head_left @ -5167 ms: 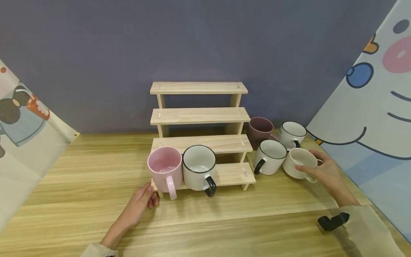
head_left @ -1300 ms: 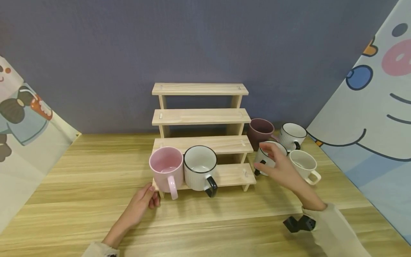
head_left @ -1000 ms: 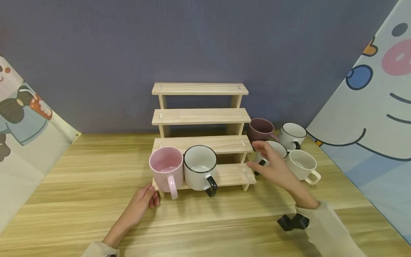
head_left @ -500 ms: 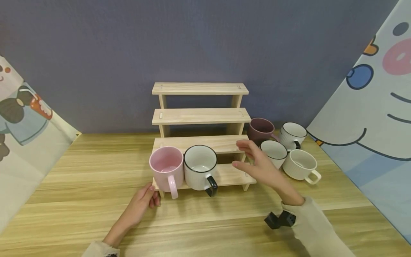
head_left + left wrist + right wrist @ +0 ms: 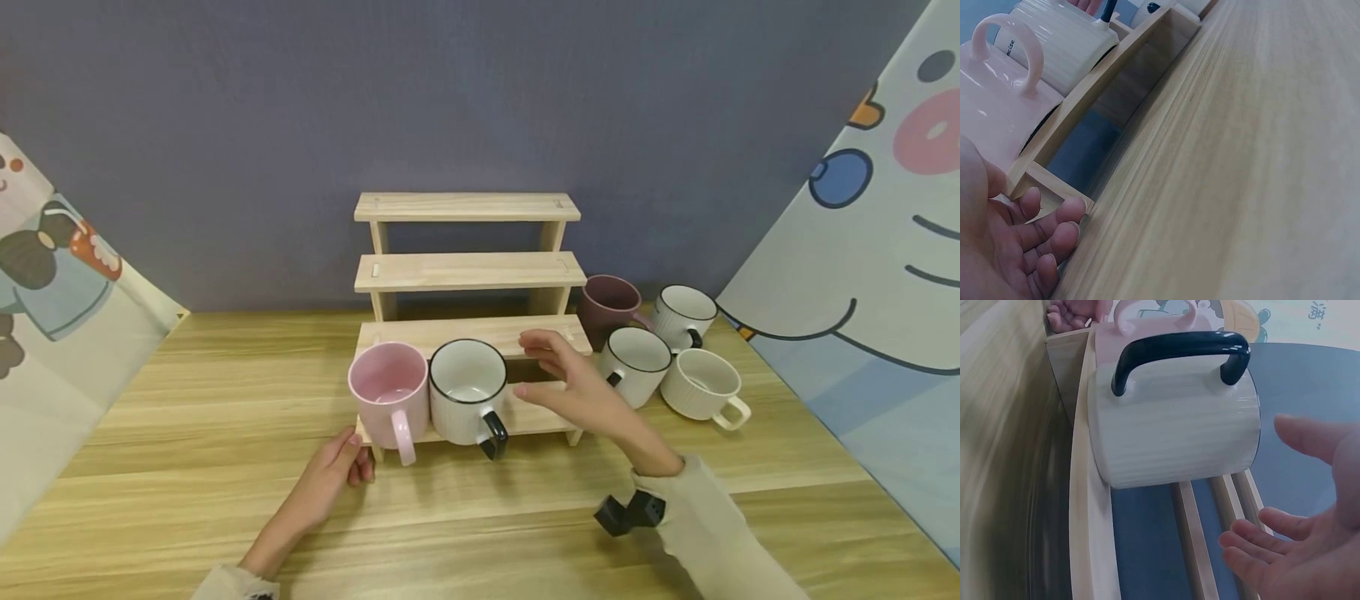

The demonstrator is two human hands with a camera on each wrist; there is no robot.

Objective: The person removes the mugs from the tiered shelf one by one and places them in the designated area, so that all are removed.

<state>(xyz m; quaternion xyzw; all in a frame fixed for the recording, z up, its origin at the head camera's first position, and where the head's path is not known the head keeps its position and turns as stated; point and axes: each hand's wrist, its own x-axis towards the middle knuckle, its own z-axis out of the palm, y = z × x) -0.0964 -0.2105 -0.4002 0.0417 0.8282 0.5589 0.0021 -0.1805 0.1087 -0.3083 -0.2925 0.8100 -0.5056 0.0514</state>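
A wooden tiered shelf [image 5: 471, 271] stands against the back wall. On its lowest step a pink mug [image 5: 387, 387] sits at the left, and a white mug with black rim and handle [image 5: 467, 400] right beside it. My left hand [image 5: 330, 471] pinches the front left corner of that step, thumb at the board and fingers curled by the leg [image 5: 1054, 187]. My right hand [image 5: 581, 396] hovers over the right end of the lower steps, thumb and fingers spread. In the right wrist view it is apart from the white mug [image 5: 1175, 422] and holds nothing.
Right of the shelf a maroon mug [image 5: 609, 308], two more black-handled white mugs [image 5: 636, 367] and a cream mug [image 5: 701, 385] cluster on the wood-grain table [image 5: 480, 533]. A grey wall [image 5: 465, 100] rises behind; cartoon-printed sheets [image 5: 862, 250] flank both sides.
My right hand has let go of the cream mug, which stays on the table with its handle turned, and has moved left toward the white mug on the shelf. The left hand stays put.
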